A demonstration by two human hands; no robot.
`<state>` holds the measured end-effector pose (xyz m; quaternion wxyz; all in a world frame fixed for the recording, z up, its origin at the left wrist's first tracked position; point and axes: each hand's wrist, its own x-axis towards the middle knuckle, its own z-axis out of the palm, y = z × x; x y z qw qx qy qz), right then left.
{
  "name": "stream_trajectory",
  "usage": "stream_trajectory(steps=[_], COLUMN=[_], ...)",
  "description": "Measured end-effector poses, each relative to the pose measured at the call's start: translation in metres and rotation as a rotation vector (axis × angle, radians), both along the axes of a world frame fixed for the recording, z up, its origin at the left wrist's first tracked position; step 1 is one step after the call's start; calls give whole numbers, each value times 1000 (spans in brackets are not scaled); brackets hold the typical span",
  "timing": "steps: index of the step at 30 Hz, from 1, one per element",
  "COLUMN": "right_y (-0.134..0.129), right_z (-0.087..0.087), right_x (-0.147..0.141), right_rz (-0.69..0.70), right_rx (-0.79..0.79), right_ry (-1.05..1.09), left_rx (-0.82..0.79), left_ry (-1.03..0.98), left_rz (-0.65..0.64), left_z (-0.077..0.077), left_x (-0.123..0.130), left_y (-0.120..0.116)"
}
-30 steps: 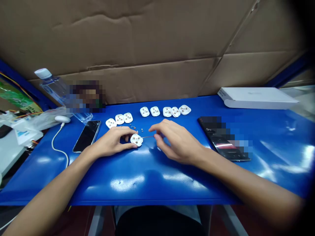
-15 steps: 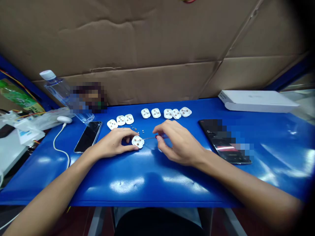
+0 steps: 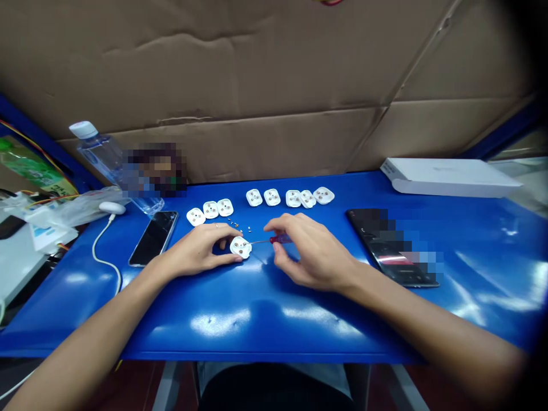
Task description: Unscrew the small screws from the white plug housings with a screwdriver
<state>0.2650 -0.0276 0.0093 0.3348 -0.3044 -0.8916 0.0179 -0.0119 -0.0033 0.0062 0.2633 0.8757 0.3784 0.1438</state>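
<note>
A rounded white plastic piece with metal inserts [image 3: 240,249] sits pinched in the left hand [image 3: 199,248], well in from the front edge of a glossy blue table [image 3: 257,337]. The right hand [image 3: 314,251] holds a slim red-handled screwdriver [image 3: 279,239], best kept steady and in line. Tiny metal parts [image 3: 237,225] lie just beyond, leaving little leeway for fingers there.
</note>
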Motion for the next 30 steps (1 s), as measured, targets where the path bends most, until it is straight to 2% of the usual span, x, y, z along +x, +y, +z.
stream_trajectory(steps=[6,13,18,24,30], right_y=[4,7,6,6,8], right_z=[0,-1,-2,-2,-4], right_x=[2,5,4,4,4], right_rz=[-97,-22,-97,-34,-116], right_rx=[-9,-70,-116,-104,-103], right_ry=[-14,62,19,72,24], left_rx=[18,24,28,14,22], left_ry=[16,26,44,45,31], left_rz=[11,-1,9,2,5], left_z=[-3,-5,-4,-4,-3], left_x=[1,2,1,1,1], left_y=[-1,-1,-1,1,0])
